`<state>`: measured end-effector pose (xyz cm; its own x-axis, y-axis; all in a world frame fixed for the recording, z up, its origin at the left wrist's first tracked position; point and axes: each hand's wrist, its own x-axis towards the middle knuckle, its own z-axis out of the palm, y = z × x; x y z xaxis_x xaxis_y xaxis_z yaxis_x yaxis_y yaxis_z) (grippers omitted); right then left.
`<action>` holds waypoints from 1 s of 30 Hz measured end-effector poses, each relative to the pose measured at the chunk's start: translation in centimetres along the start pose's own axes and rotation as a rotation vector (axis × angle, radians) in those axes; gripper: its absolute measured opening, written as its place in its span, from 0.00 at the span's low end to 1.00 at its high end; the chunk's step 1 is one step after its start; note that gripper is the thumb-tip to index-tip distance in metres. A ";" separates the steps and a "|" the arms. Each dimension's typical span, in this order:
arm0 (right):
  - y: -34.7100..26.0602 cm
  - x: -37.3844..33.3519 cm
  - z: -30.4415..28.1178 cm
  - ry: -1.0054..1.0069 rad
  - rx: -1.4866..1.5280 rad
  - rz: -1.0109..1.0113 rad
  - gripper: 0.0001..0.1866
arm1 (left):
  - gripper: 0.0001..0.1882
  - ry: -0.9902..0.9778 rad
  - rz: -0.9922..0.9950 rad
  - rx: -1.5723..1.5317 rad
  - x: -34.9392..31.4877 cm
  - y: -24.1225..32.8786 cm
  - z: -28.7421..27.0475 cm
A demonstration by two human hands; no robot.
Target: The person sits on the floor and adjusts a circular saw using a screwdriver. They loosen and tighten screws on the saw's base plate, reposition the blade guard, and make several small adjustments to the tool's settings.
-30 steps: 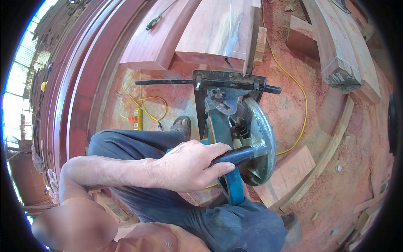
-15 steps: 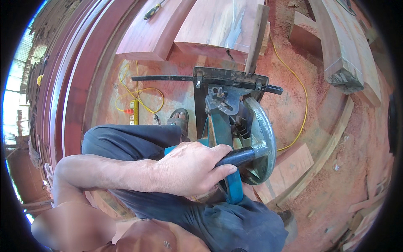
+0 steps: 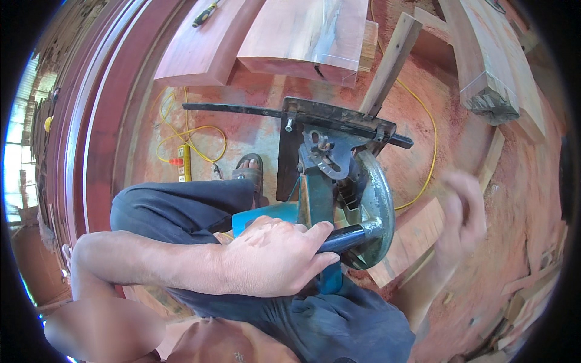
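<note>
My left hand (image 3: 278, 254) is closed around the black side handle (image 3: 342, 239) of a portable circular saw. The saw rests over my lap, its teal body (image 3: 260, 216) partly under that hand. Its rounded metal guard (image 3: 378, 209) faces right, and the dark base plate (image 3: 290, 154) stands at the far side. A black guide bar (image 3: 233, 109) runs across the plate and sticks out on both sides. From the plate's far right corner a wooden strip (image 3: 390, 63) slants up and away. My right hand (image 3: 463, 212) is raised to the right of the saw, touching nothing visible, its fingers smeared by motion.
Thick timber beams (image 3: 287, 42) lie beyond the saw, a screwdriver (image 3: 204, 15) on the left one. More beams (image 3: 484, 66) are at far right. A yellow power strip (image 3: 184, 162) and yellow cord (image 3: 433, 139) lie on the dusty floor. Dark red boards (image 3: 100, 121) line the left.
My right hand has come into view at the right. The saw has tipped slightly, and its wooden strip leans farther right. My left hand keeps its hold on the handle.
</note>
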<state>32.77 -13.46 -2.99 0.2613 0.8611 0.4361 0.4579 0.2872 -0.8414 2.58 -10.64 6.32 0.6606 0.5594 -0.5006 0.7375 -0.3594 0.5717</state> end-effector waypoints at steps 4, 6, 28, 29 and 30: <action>-0.4 5.0 6.5 -0.058 -0.131 -0.193 0.14 | 0.26 -0.014 0.015 0.024 0.0 0.3 0.2; -1.0 5.9 8.3 -0.113 -0.208 -0.274 0.13 | 0.27 -0.026 -0.001 0.018 0.0 0.3 0.4; -0.8 6.8 11.7 -0.345 -0.413 -0.072 0.14 | 0.25 0.045 0.064 0.056 0.4 0.6 1.4; -0.8 6.7 11.7 -0.323 -0.405 -0.089 0.14 | 0.25 0.048 0.066 0.063 0.4 0.6 1.4; -0.8 6.5 11.7 -0.319 -0.407 -0.087 0.14 | 0.26 0.038 0.059 0.078 0.4 0.7 1.5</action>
<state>24.22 -3.14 -3.22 -0.0345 0.9446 0.3265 0.7763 0.2311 -0.5865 3.53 -11.80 5.56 0.6988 0.5631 -0.4411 0.7069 -0.4493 0.5462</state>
